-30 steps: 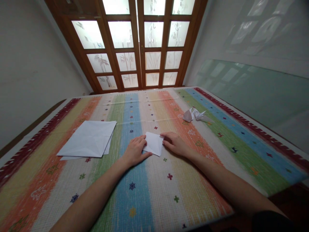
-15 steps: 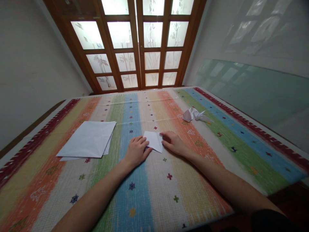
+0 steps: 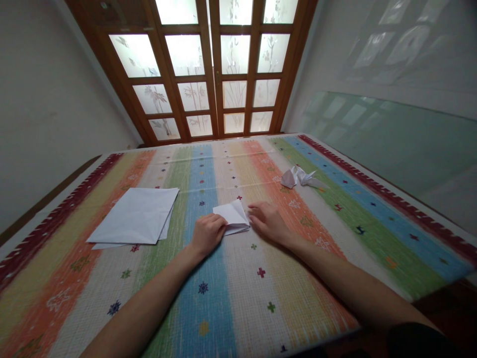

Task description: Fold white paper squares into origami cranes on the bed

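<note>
A small folded sheet of white paper [image 3: 231,213] lies in front of me on the striped tablecloth, its layers slightly parted along the near edge. My left hand [image 3: 209,232] is closed on its left side, the fingers and thumb pinching that edge. At the paper's right edge, my right hand [image 3: 269,221] rests on the cloth with bent fingers apart. Its fingertips are very close to the paper; whether they touch it I cannot tell.
A stack of larger white paper sheets [image 3: 136,214] lies to the left. A folded paper crane [image 3: 300,176] sits at the back right. The striped tablecloth [image 3: 238,293] covers the table, with a glass-paned wooden door [image 3: 216,94] beyond and walls on both sides.
The folded paper has turned and shifted slightly left, and its near edge now gapes. My left fingers have closed from lying flat into a pinch. My right fingers have come off the paper's corner.
</note>
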Tool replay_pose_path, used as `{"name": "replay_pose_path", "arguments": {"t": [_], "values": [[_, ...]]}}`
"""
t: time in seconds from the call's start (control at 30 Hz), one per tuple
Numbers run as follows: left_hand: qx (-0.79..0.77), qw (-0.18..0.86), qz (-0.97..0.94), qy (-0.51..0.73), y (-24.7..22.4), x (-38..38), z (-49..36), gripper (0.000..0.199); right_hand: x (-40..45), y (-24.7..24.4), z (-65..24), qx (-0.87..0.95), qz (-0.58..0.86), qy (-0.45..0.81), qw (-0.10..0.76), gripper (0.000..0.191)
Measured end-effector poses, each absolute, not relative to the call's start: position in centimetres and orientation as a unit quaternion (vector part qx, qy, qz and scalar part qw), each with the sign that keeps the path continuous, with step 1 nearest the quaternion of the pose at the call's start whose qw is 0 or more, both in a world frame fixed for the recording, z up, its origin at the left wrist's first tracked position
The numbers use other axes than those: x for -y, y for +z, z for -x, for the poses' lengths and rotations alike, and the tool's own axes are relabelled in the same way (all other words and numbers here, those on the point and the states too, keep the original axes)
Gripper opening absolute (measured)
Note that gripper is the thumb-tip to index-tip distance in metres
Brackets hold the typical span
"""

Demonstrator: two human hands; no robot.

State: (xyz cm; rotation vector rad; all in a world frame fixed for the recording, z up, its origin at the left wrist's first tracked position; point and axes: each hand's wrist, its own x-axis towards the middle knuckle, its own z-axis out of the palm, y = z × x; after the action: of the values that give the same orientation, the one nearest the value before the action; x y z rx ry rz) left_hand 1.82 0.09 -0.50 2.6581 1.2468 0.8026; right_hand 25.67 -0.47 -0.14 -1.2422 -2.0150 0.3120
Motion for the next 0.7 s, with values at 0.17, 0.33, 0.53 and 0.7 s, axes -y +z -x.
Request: {"name": "replay_pose_path", "arguments": {"t": [0.17, 0.33, 0.53, 0.7], "values": [[-0.463, 0.125, -0.82, 0.312, -0.3, 0.0, -2.3, 0.012, 1.3, 0.2, -25.1, 0.819, 0.392, 0.112, 0.403, 0.012], [-0.485, 0.184, -0.782, 0.344, -0.2, 0.1, -2.6, 0.011, 1.4, -0.5, -24.6, 0.79, 0.439, 0.179, 0.39, 0.013], [-0.481, 0.212, -0.77, 0.361, -0.2, 0.1, -2.7, 0.016, 1.1, -0.5, -24.6, 0.778, 0.426, 0.187, 0.423, 0.008], [-0.464, 0.231, -0.766, 0.381, -0.2, 0.2, -2.7, 0.019, 1.0, -0.4, -24.6, 0.836, 0.403, 0.134, 0.348, 0.015]]}}
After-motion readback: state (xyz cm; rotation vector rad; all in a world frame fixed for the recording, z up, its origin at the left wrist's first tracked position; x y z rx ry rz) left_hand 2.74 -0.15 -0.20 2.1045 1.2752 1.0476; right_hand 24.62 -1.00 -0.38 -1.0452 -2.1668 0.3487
